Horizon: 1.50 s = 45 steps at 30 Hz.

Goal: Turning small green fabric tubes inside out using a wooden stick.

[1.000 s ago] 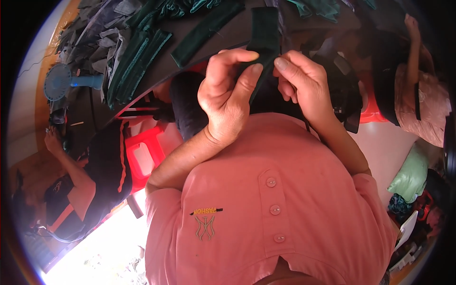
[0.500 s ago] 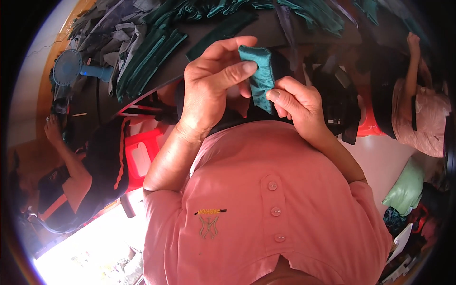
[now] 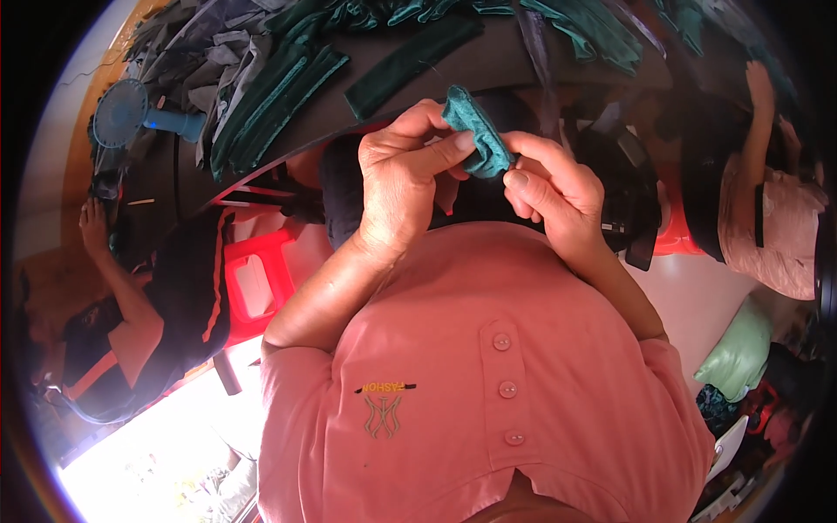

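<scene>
Between my hands, above my lap, is a small folded piece of teal velvet fabric. My left hand pinches it between thumb and fingers along its left side, and the cloth bunches by the thumb. At its lower right corner my right hand is closed, thumb against index finger; whether something tiny such as a needle is there too, I cannot make out. A flat dark green velvet strip lies on the table just beyond my hands.
More green velvet strips and grey cloth heap the dark table. A blue handheld fan is at left. People sit either side, one in dark clothes. A red stool stands lower left.
The teal fabric has been turned and crumpled, its lower end now drawn up. My left hand has shifted right and down slightly, while my right hand has moved a little to the right.
</scene>
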Available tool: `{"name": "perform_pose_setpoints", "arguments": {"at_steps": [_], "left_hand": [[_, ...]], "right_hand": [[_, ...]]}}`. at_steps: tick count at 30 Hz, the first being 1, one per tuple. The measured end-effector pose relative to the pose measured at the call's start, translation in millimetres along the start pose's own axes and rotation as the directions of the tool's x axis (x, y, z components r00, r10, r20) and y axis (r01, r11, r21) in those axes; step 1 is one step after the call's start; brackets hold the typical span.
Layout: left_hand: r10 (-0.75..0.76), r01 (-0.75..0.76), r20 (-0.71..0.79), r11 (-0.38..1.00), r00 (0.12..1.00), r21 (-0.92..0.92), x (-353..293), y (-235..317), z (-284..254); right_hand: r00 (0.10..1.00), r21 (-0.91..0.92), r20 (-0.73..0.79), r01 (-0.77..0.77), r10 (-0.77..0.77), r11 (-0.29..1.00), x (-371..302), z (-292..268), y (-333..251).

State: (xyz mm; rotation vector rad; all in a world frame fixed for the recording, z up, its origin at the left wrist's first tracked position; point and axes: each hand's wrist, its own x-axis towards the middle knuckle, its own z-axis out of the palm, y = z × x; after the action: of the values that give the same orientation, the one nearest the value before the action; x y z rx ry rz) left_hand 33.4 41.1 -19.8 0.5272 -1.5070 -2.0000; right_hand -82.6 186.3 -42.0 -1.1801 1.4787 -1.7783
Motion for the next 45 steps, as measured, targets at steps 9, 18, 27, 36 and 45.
{"name": "perform_pose_setpoints", "arguments": {"at_steps": [9, 18, 27, 36, 45], "left_hand": [[-0.029, 0.021, 0.061, 0.990, 0.998, 0.137, 5, 45, -4], [-0.111, 0.104, 0.092, 0.991, 0.990, 0.081, 4, 32, -9], [0.115, -0.115, -0.009, 0.993, 0.993, 0.006, -5, 1, -2], [0.067, -0.067, 0.003, 0.998, 0.998, 0.012, -1, 9, -2], [0.131, -0.131, 0.009, 0.991, 0.991, -0.024, -3, 1, -1]], "right_hand": [[0.991, -0.195, 0.000, 0.132, -0.135, 0.972, -3, -3, 10], [0.975, -0.312, 0.032, 0.218, -0.219, 0.925, -3, -3, 10], [0.952, -0.274, -0.071, 0.269, -0.298, 0.923, -7, 10, 17], [0.908, -0.560, 0.003, 0.349, -0.419, 0.752, -6, -1, 18], [0.905, -0.419, -0.074, 0.353, -0.419, 0.837, -9, 4, 19]]}}
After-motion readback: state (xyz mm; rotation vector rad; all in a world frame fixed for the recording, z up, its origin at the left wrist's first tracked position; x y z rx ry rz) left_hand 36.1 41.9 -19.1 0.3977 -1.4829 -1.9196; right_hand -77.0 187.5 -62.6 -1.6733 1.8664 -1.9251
